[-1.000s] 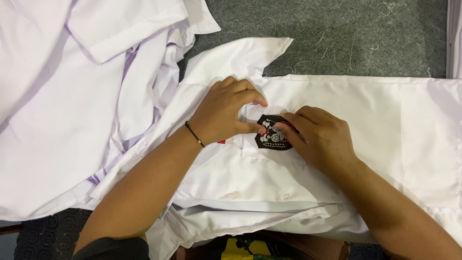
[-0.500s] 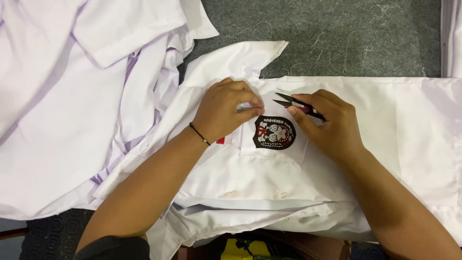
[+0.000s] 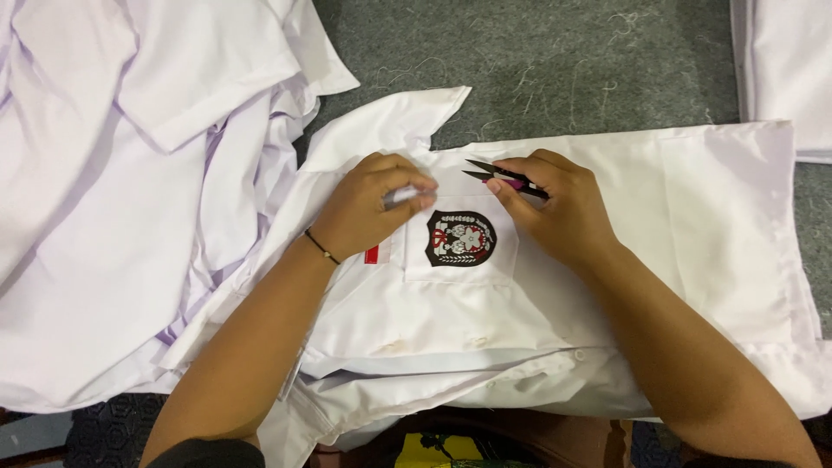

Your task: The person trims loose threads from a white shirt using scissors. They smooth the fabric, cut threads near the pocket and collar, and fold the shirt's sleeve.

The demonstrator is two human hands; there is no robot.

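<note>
So here's where things stand: a white shirt (image 3: 607,286) is spread flat on the grey carpet (image 3: 563,61), chest pocket facing up, with a dark shield-shaped embroidered badge (image 3: 460,238) sewn in the middle of that pocket. There's also a tiny red tag (image 3: 372,254) just left of the pocket.

The left hand (image 3: 368,208) is curled down on the fabric just left of the pocket's top edge, fingertips pinched together on a little fold of white cloth. Fingers mostly closed, nothing else in it that I can see. Thin dark bracelet (image 3: 321,247) on that wrist.

The right hand (image 3: 559,208) is closed around a small pair of black thread snips (image 3: 503,176) with a bit of pink at the grip. The blades point left and sit slightly parted right above the pocket's top edge, near the left fingertips.

What's changed: a second ago both hands were pressed right on the badge, covering part of it, and no snips showed. Half a second ago the snips came out and the right hand lifted off toward the far side. Now the badge is fully uncovered and the blade tips are lined up at the pocket top, so my read is the work has moved from feeling over the badge to trimming there.

A big heap of other white shirts (image 3: 130,173) sits on the left, and one more at the far right edge (image 3: 784,61).
</note>
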